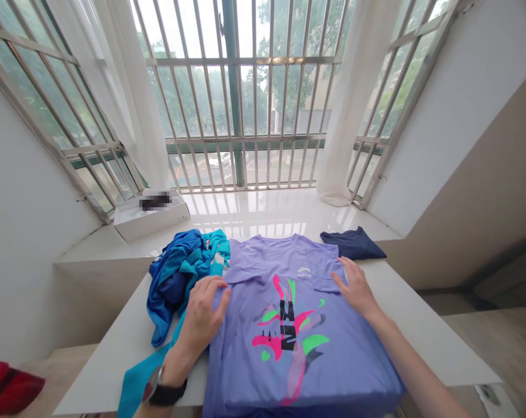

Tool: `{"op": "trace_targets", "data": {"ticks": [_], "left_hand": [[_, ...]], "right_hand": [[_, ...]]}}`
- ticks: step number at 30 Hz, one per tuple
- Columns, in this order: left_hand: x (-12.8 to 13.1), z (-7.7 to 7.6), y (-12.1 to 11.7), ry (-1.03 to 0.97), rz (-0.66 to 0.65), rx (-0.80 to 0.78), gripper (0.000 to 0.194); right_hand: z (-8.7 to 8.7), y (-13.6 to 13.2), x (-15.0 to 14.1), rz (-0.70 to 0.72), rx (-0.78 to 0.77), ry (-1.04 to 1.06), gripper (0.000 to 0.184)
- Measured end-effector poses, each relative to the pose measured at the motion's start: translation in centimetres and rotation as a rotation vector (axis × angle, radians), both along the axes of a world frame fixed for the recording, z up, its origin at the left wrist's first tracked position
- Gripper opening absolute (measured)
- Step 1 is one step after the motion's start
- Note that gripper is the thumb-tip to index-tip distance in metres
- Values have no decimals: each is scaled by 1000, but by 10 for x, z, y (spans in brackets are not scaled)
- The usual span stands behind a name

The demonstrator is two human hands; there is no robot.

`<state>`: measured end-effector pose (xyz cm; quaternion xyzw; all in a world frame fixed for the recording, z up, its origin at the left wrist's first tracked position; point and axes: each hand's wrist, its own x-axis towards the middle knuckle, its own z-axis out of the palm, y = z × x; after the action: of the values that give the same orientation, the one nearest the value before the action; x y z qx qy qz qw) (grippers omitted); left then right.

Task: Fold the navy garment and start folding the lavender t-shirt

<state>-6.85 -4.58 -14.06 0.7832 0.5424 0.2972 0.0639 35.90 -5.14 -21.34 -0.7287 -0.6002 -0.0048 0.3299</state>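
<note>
A lavender T-shirt lies spread front up on the white table, its neckline toward the window and its lower part over the near edge. The chest carries a small white logo and a pink, green and black print. My left hand, with a watch on its wrist, is at the shirt's left side below the sleeve, thumb apart from slightly bent fingers. At the opposite sleeve is my right hand, fingers apart and touching or just over the cloth. Neither hand visibly grips fabric.
A heap of blue and teal clothes sits left of the shirt, a teal strip trailing forward. A folded navy garment lies at the back right. Beyond the white table, a white box rests on the sill below barred windows. Something red is at lower left.
</note>
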Motion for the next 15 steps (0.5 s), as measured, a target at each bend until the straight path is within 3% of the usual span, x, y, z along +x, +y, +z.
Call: {"op": "trace_targets", "data": {"ticks": [2, 5, 10, 13, 15], "left_hand": [[-19, -9, -46, -119, 30, -201, 35], [-34, -22, -89, -88, 110, -467, 40], [-30, -19, -100, 248, 281, -628, 38], [-25, -15, -100, 287, 210, -619, 37], [-22, -18, -102, 302, 137, -608, 33]], "right_hand": [[-4, -49, 6, -42, 13, 250, 50], [-13, -111, 16, -166, -178, 397, 46], [-20, -161, 22, -224, -237, 219, 50], [-22, -186, 16, -255, -226, 210, 49], [-26, -205, 10, -269, -231, 312, 45]]}}
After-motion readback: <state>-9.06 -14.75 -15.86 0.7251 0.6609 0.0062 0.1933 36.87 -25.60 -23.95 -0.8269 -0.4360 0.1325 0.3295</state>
